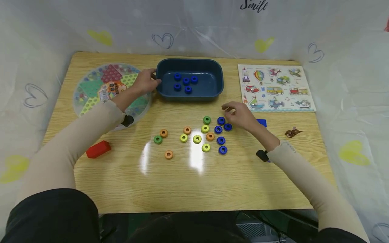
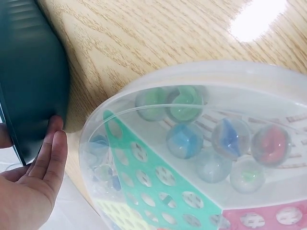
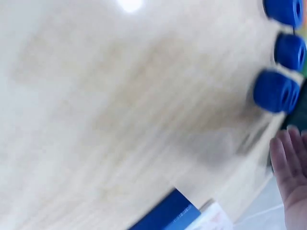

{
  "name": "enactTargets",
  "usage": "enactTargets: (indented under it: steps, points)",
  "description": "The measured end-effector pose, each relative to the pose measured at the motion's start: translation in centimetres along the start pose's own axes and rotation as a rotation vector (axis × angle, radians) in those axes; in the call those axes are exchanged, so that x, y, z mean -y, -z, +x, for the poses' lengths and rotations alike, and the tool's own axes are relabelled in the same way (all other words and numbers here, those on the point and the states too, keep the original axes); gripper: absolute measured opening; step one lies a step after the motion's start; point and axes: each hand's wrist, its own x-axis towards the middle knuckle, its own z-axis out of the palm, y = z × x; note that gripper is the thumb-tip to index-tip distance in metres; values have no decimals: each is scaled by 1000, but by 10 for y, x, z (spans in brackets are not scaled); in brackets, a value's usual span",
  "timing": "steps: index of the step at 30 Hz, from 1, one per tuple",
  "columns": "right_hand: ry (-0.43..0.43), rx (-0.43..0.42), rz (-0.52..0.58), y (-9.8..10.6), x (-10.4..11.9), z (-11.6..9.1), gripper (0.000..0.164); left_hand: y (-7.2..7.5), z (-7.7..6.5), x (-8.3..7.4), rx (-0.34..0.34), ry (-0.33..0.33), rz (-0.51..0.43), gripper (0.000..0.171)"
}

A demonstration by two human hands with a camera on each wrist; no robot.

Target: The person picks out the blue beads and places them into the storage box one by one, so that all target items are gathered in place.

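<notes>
At the tray's left end: left hand pinches the rim of the tray, steadying it.
Front-right of the tray: right hand hovers, fingers loose, nothing visibly held.
Blue rings: five inside the tray, five on the bench before its right end.
Picking: best pinch one outer blue ring by its sides, avoiding the orange ring beside the cluster.
Release: low over the tray's floor, lest it roll.

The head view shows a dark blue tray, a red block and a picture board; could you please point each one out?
Dark blue tray (image 1: 208,84): head view, bare inner floor.
Red block (image 1: 98,148): head view, top face.
Picture board (image 1: 276,89): head view, middle of its printed face.
</notes>
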Motion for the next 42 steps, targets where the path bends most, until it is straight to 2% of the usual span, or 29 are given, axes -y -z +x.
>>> enactTargets:
  steps: [5,8,12,23,28,33,37,42]
  points:
    - [30,110,-102,-9,7,-11,30,1,0,1,0,4,4,58]
    - [19,146,-157,-12,6,-12,32,1,0,2,-2,0,4,57]
    - [20,154,-155,-15,4,-13,34,1,1,4,-3,0,-7,56]
    - [44,81,-115,-24,-3,-12,33,4,-1,5,-3,7,-3,58]
    - [55,25,-68,-18,2,-8,34,3,-1,5,-4,-9,-5,57]
    - [107,-68,-5,-4,18,5,34,3,0,5,-8,-14,6,56]
    - [141,-86,-24,5,32,21,34,2,0,7,-13,-1,4,56]
    - [133,-80,-39,10,44,37,34,-1,1,6,-9,-14,-6,56]
